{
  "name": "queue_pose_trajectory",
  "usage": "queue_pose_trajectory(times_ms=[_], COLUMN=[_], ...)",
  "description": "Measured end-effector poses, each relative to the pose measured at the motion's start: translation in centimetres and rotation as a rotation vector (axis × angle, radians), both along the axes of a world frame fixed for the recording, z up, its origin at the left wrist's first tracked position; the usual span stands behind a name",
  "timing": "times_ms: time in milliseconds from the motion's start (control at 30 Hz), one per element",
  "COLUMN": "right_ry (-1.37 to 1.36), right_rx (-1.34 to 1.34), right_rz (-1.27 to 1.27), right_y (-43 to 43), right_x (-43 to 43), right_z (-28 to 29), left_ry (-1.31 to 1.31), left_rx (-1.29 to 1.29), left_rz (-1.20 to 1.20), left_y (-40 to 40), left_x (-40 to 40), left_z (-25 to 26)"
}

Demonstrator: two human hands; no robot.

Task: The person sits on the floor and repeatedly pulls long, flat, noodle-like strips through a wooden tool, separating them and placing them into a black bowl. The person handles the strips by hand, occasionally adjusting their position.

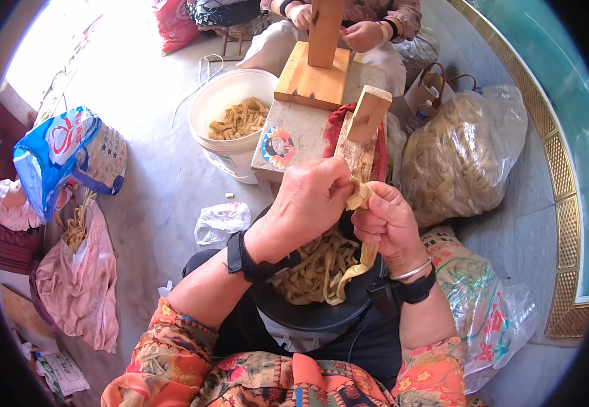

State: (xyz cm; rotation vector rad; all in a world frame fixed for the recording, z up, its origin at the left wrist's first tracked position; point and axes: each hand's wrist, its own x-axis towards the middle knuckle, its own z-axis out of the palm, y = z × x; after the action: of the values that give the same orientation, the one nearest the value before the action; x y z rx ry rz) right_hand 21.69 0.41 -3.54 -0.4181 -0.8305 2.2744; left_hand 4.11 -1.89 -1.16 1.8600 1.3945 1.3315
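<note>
A long, pale tan strip (359,197) is looped into a knot-like fold in front of me. My left hand (310,197) pinches its upper end close to a narrow wooden board (355,150), the fingertips partly hidden. My right hand (387,220) grips the fold from the other side, the strip's tail hanging below the fingers. That tail runs down into a heap of similar soft strips (320,267) in a dark round pan (304,321) at my lap. An upright wooden block (369,114) rises from the board's far part, with red cloth (336,127) beside it.
A low bench (294,124) carries a wooden stand (309,76); another person's hands (363,36) are behind it. A white bucket (233,145) holds short tan pieces (241,119). Bulging plastic bags (459,152) lie right, a blue-and-white bag (50,152) and pink sack (78,280) left.
</note>
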Motion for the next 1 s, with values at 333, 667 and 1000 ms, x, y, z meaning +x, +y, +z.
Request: queue_pose_trajectory(times_ms=[333,667,1000], right_ry=[-0.315,-0.531,-0.887], right_rx=[0.248,0.511,0.768], right_rz=[-0.274,-0.359,-0.255], right_y=[-0.4,0.5,1.3], right_x=[-0.5,3.7,2.4], right_z=[0.9,2.3,2.4], left_ry=[-0.205,-0.454,0.320], left_rx=[-0.492,-0.593,-0.167], left_rz=[-0.354,-0.560,-0.306], left_y=[0.5,0.9,1.1], left_x=[-0.7,-3.9,-1.4], left_z=[0.5,1.1,0.3])
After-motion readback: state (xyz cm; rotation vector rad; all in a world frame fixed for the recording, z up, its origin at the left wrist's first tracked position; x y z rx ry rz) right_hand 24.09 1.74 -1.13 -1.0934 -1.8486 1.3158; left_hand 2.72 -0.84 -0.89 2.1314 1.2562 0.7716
